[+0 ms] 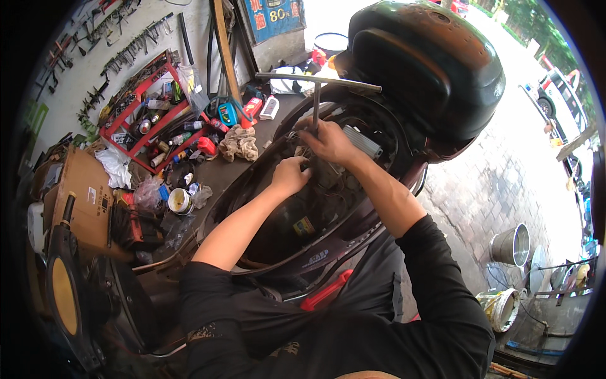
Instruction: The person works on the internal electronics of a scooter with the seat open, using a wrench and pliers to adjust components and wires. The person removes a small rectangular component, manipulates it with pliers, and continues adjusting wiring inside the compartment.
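Black shirt [360, 344] nearest, right hand [327, 142] (bare) grips T-handle wrench [317, 102].

T-handle tool [316, 104], lower end out of sight

Red rack [130, 151], white bottle [270, 108], cardboard box [85, 197] (plain brown), metal bucket [503, 246] on paving [454, 196], apparently a vehicle [559, 93] beyond

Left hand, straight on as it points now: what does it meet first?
Probably the right hand, which grips the T-handle tool; depth is unclear, so the left hand might pass beneath it.
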The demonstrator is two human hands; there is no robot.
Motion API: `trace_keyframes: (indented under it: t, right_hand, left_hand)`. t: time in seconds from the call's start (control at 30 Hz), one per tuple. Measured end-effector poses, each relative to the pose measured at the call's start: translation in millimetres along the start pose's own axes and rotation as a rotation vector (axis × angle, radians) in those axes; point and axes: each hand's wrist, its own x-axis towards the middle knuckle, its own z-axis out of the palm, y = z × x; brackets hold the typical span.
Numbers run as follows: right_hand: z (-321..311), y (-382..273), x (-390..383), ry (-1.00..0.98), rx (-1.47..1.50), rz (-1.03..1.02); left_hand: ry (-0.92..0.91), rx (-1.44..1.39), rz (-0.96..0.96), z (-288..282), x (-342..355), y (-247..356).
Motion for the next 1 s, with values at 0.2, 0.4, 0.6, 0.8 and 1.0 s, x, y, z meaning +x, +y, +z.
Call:
trace_keyframes:
  t: [0.2,0.4,0.6,0.8,1.0]
  right_hand:
    - [-1.8,-4.9,-2.9,-0.033,0.059,0.063]
    - [-1.8,-9.7,-1.6,-0.038,-0.046,0.061]
    - [-0.9,-9.8,-2.7,-0.015,-0.061,0.022]
    - [-3.0,-10.2,-4.2,0.119,0.048,0.002]
    - [-12.4,-12.6,-3.6,0.162,0.114,0.073]
  left_hand:
    - [0.025,0.097,-0.054,5.3,8.8,4.0]
    - [0.052,0.267,-0.056,3.8,9.1,21.7]
    - [0.062,0.309,-0.005,6.9,12.0,21.7]
    - [0.078,0.317,0.000,7.8,12.0,20.3]
    - [0.049,-0.069,-0.015,-14.1,13.5,4.0]
